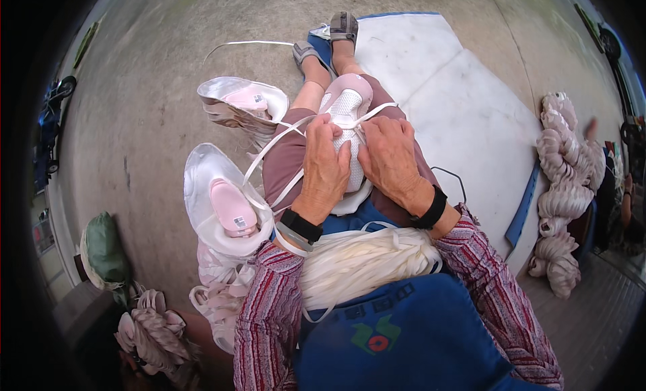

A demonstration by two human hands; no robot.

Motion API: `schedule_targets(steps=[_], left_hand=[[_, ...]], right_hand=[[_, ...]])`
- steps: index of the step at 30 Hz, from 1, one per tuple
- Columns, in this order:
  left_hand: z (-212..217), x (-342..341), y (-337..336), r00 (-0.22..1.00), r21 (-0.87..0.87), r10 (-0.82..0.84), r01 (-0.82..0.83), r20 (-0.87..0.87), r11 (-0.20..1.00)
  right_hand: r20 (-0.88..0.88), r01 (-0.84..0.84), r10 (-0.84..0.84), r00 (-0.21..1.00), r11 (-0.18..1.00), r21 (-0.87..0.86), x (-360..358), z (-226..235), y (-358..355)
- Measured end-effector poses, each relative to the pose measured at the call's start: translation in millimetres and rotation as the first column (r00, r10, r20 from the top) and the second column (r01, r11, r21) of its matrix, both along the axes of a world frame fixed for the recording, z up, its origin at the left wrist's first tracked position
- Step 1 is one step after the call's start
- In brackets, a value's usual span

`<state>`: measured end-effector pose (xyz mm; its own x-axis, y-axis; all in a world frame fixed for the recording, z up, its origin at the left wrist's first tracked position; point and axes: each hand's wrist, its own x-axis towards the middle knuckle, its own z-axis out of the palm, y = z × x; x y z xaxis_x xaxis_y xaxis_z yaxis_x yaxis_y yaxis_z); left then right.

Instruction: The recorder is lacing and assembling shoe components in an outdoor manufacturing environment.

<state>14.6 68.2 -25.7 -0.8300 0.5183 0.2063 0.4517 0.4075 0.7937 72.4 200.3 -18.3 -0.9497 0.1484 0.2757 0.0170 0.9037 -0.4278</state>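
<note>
A pink and white shoe upper (351,98) lies across my lap, its toe pointing away from me and its white mesh facing up. A flat white shoelace (378,111) crosses its throat, and loose lengths loop out to the left. My left hand (321,167) is closed at the upper's left edge, fingers curled and pinching by the lace. At the opposite edge, my right hand (393,159) is closed too, fingertips together at the lace crossing. The fingers partly hide the eyelets and exactly what each pinch holds. A thick bundle of white laces (367,263) rests on my blue apron (404,330).
To my left stand nested shoe uppers (202,169) and another stack (215,88). Bunched uppers (565,196) hang at the right; more uppers (155,330) and a green bag (106,250) are at lower left. A white sheet (464,115) covers the floor ahead right.
</note>
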Motion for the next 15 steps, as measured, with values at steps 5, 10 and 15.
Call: schedule_targets(steps=[5,10,15], left_hand=[[-9,-2,0,1.0,0.024,0.006,-0.006,0.006,1.0],[-2,-1,4,0.999,0.03,-0.035,0.034,0.02,0.999],[-6,-6,4,1.0,-0.013,0.009,-0.009,0.004,1.0]], right_hand=[[0.067,-0.064,0.065,0.996,0.998,-0.012,-4,1,6],[0.08,-0.094,0.098,0.992,0.994,-0.051,-4,0,7],[0.06,-0.094,0.097,0.994,0.995,-0.04,-5,6,1]])
